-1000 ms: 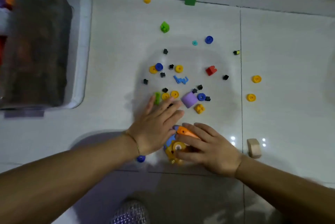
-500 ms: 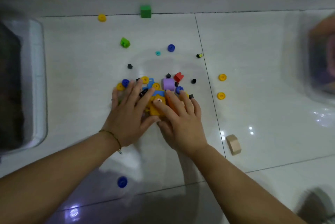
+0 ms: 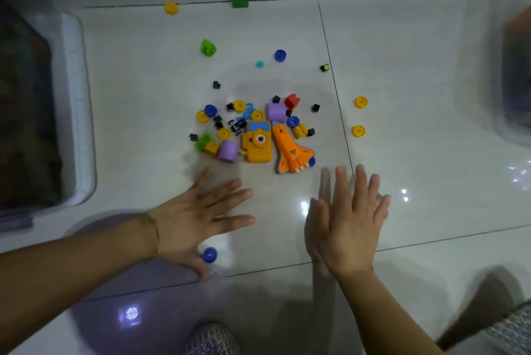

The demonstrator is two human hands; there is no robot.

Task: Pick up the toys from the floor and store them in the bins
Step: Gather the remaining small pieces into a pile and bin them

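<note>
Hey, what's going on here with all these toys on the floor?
A person is clearing toys off a tiled floor. Small pieces lie heaped together, with a toy camera and an orange shuttle at the near edge. The left hand and right hand are both open just short of the heap, holding nothing. A bin stands at the left.
</note>
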